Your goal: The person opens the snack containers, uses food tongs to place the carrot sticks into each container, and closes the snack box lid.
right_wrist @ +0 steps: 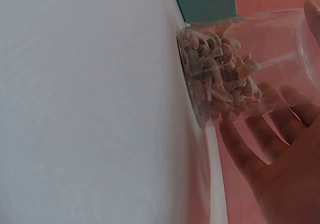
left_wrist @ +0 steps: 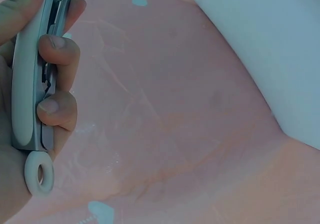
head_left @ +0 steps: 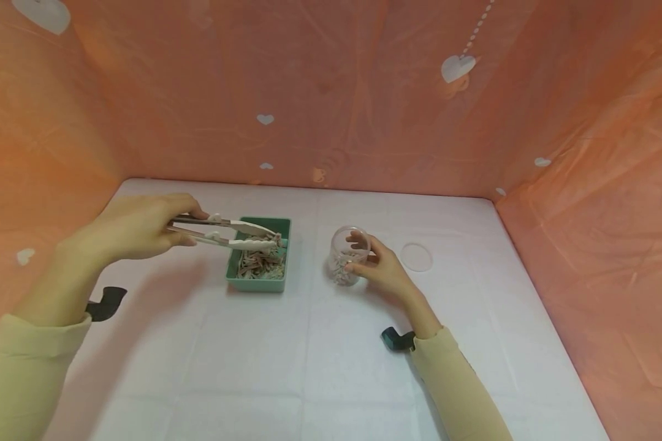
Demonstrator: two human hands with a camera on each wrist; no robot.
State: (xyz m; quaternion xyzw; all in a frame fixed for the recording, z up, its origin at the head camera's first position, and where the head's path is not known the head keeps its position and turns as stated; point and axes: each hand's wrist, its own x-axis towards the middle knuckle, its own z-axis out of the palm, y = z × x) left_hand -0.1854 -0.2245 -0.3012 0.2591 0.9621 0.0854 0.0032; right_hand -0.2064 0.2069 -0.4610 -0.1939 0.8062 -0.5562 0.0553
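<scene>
My left hand [head_left: 143, 226] grips metal kitchen tongs [head_left: 204, 236] with white tips. In the left wrist view, its fingers curl round the tongs' handle [left_wrist: 30, 84]. The tongs' tips are over a green rectangular tray [head_left: 256, 285], with a small brownish piece [head_left: 277, 239] at their ends. Dried, shrivelled brownish pieces [head_left: 256, 264] lie in the tray. To the tray's right, a clear jar [head_left: 342, 245] stands upright and lidless on the table. My right hand [head_left: 385, 269] holds the jar, thumb in front and fingers round the far side. Similar dried pieces [right_wrist: 220, 69] fill its lower part.
A clear round lid or ring [head_left: 416, 256] lies on the white-covered table [head_left: 254, 361], right of the jar. Orange sheeting [head_left: 320, 92] with white hearts walls the back and both sides. Black wrist-camera mounts [head_left: 107, 304] stick out near both cuffs.
</scene>
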